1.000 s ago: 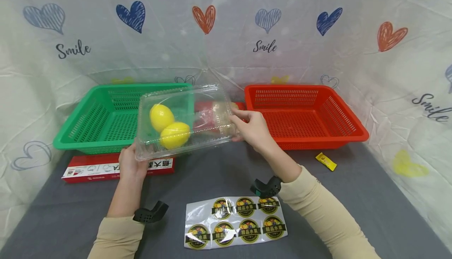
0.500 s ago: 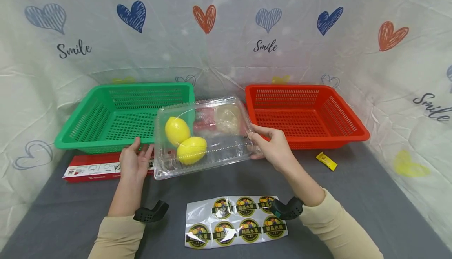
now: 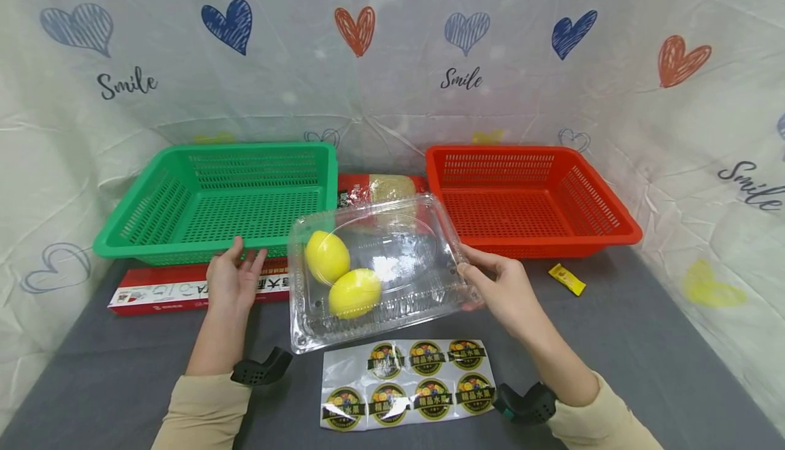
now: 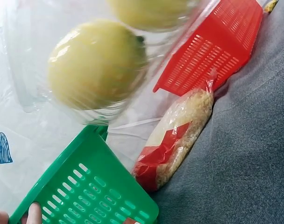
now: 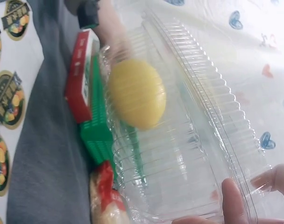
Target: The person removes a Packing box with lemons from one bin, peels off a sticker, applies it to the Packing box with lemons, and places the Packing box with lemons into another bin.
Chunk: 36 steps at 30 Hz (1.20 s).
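A clear plastic clamshell box [image 3: 398, 266], lid closed, holds two yellow lemons [image 3: 355, 293] that lie together at its left end. My right hand [image 3: 503, 290] pinches the box's right edge between thumb and fingers. The box hangs tilted above the table, its lower left corner close over the sticker sheet [image 3: 407, 385]. My left hand [image 3: 233, 279] is apart from the box, palm up with fingers spread, in front of the green basket [image 3: 214, 252]. In the left wrist view its fingertips show at the basket's rim. Beneath that hand lies a long red-and-white carton [image 3: 159, 293].
A red basket [image 3: 533, 240] stands at the back right. Between the baskets lies a red-and-clear bag of grain-like food [image 4: 174, 135], partly hidden behind the box in the head view. A small yellow packet [image 3: 567, 279] lies in front of the red basket. A printed cloth [image 3: 392, 82] hangs behind.
My right hand has brought the box rightward and down toward me, away from the green basket. The left hand has let go of the box's left end and stayed in place.
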### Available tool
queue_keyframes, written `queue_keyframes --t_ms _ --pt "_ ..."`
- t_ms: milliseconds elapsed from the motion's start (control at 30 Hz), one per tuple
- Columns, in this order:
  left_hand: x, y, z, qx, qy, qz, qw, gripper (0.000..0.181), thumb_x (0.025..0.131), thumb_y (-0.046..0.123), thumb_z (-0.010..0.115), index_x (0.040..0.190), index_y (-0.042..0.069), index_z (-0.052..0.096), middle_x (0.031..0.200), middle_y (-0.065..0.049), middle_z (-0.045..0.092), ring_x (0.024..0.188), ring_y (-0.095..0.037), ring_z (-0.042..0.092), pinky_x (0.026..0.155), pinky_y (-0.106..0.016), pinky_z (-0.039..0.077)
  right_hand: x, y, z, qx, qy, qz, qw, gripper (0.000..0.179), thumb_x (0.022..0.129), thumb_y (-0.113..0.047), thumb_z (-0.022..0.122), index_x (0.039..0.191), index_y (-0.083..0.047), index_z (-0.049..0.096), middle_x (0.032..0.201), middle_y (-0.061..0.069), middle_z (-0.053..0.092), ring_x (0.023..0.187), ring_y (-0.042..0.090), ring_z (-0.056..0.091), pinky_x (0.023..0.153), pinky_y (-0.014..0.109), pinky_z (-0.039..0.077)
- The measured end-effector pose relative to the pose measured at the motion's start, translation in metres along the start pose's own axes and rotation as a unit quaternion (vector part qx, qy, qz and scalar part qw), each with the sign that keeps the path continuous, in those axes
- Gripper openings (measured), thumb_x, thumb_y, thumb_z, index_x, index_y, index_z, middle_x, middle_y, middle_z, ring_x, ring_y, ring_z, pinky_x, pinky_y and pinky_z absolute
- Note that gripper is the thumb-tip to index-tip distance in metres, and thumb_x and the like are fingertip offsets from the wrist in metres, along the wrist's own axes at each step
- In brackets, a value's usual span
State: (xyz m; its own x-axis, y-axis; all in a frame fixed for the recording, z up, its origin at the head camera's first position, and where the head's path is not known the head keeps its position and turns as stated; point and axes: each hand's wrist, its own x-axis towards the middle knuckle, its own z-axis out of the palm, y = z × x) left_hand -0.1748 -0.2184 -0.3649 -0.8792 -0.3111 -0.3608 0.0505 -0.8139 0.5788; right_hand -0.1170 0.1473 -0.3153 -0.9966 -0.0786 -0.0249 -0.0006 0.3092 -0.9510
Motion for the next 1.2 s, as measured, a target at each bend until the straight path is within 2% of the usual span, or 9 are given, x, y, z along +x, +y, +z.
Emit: queue_keyframes --t_ms 167,400,533,633,767,867,1000,1067,1200 --pt "0.000 0.000 0.000 0.001 0.000 -0.001 1.0000 0.071 0.091 0.013 0.051 0.144 0.027 0.006 0.122 0.006 0.032 0.120 -0.013 0.035 0.096 -0.029 0.039 -0.011 0.009 0.001 -0.010 0.005 0.011 0.9999 0.042 0.090 -0.014 0.057 0.130 -0.004 0.050 0.122 0.022 0.052 0.079 0.025 0.065 0.057 0.038 0.054" --pt "-0.002 0.001 -0.001 -0.002 0.001 -0.012 0.9999 0.075 0.093 0.015 0.048 0.144 0.033 -0.002 0.139 0.008 0.020 0.127 -0.011 0.027 0.094 -0.026 0.041 -0.023 0.023 0.004 -0.016 0.013 0.036 0.9991 0.041 0.090 -0.013 0.057 0.129 -0.004 0.051 0.129 0.023 0.047 0.068 0.025 0.064 0.055 0.037 0.054" --pt "-0.002 0.002 0.000 -0.004 0.002 -0.015 0.9999 0.075 0.092 0.015 0.049 0.144 0.034 -0.002 0.134 0.008 0.023 0.125 -0.011 0.029 0.094 -0.026 0.040 -0.028 0.031 0.006 -0.021 0.021 0.051 0.9983 0.042 0.089 -0.014 0.058 0.130 -0.006 0.051 0.131 0.023 0.046 0.061 0.025 0.064 0.049 0.036 0.052" --pt "-0.001 0.002 0.000 -0.004 0.003 -0.012 0.9999 0.073 0.092 0.015 0.050 0.144 0.032 0.002 0.128 0.007 0.028 0.121 -0.012 0.032 0.096 -0.027 0.039 -0.032 0.035 0.007 -0.036 0.024 0.059 0.9973 0.042 0.089 -0.015 0.059 0.130 -0.009 0.052 0.132 0.021 0.046 0.043 0.029 0.054 0.036 0.029 0.041" --pt "-0.001 0.002 0.000 -0.003 0.004 -0.010 0.9999 0.071 0.091 0.014 0.051 0.144 0.030 0.005 0.129 0.007 0.027 0.118 -0.012 0.035 0.096 -0.028 0.038 -0.036 0.040 0.008 -0.041 0.020 0.064 0.9969 0.042 0.089 -0.015 0.059 0.130 -0.011 0.052 0.132 0.019 0.046 0.036 0.030 0.046 0.032 0.021 0.027" --pt "-0.001 0.002 0.000 -0.005 0.004 -0.010 0.9999 0.070 0.091 0.014 0.051 0.144 0.029 0.008 0.131 0.006 0.026 0.117 -0.011 0.036 0.096 -0.028 0.039 -0.037 0.044 0.011 -0.028 0.018 0.068 0.9971 0.041 0.089 -0.013 0.058 0.130 -0.010 0.052 0.133 0.020 0.045 0.031 0.020 0.041 0.033 0.025 0.036" --pt "-0.001 0.002 0.000 -0.013 0.004 -0.012 0.9998 0.068 0.091 0.013 0.052 0.143 0.028 0.011 0.131 0.006 0.025 0.116 -0.012 0.037 0.095 -0.028 0.040 -0.036 0.049 0.014 -0.009 0.025 0.068 0.9973 0.040 0.089 -0.010 0.057 0.129 -0.007 0.052 0.133 0.021 0.044 0.031 0.008 0.026 0.048 0.030 0.051" --pt "-0.001 0.002 0.000 -0.015 0.004 -0.012 0.9998 0.070 0.090 0.013 0.053 0.143 0.029 0.010 0.132 0.005 0.025 0.118 -0.012 0.036 0.095 -0.028 0.039 -0.035 0.050 0.016 -0.010 0.030 0.068 0.9972 0.040 0.089 -0.011 0.057 0.129 -0.007 0.052 0.131 0.022 0.046 0.032 0.007 0.022 0.050 0.030 0.052" --pt "-0.001 0.002 0.000 -0.010 0.003 -0.010 0.9999 0.071 0.091 0.013 0.052 0.144 0.030 0.007 0.128 0.006 0.026 0.118 -0.012 0.036 0.096 -0.028 0.038 -0.031 0.054 0.018 -0.027 0.043 0.067 0.9965 0.040 0.089 -0.012 0.058 0.129 -0.008 0.053 0.127 0.019 0.052 0.033 0.007 0.019 0.039 0.024 0.043"
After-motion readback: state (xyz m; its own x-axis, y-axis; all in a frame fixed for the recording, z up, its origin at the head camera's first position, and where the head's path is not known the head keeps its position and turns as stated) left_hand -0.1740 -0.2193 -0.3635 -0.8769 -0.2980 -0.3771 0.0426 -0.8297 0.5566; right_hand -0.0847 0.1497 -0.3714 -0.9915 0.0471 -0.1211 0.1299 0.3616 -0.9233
